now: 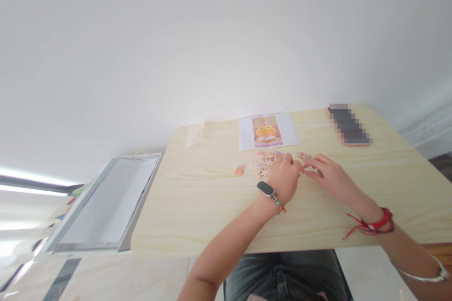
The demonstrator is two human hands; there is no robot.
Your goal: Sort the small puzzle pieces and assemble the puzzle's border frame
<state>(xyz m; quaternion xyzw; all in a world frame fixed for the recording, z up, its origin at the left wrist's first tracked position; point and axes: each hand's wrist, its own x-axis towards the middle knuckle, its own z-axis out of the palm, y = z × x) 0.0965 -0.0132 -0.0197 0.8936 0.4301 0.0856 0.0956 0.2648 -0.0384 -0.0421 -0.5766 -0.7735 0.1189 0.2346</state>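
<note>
Head view looks down at a pale wooden table [212, 207] set against a white wall, and I see both hands meeting over a patch of small jigsaw pieces. My left hand [284, 179] is curled, knuckles up, with its fingertips pressed down on the assembled cluster of puzzle pieces [265, 161]; a dark band and a beaded bracelet sit at that wrist. My right hand [330, 176] comes in from the right with fingers drawn together toward the left hand, and it appears to pinch a single piece where the two hands meet, though the piece is too small for me to be sure. A red cord bracelet wraps that wrist.

The cluster lies just in front of the reference picture [268, 131], a printed sheet showing a yellow cartoon figure. A few more loose pieces [303, 156] lie just beyond my right fingers, and a small separate clump [240, 169] lies apart to the left. A phone [348, 126] rests near the far right corner, a clear plastic bag [194, 134] near the far left, and a grey tray-like frame [106, 204] stands off the table's left edge.

I judge the step in hand to be fitting one piece into the cluster's right edge. The next move calls for steadying the cluster while turning the piece until its tabs line up, then pressing lightly.
</note>
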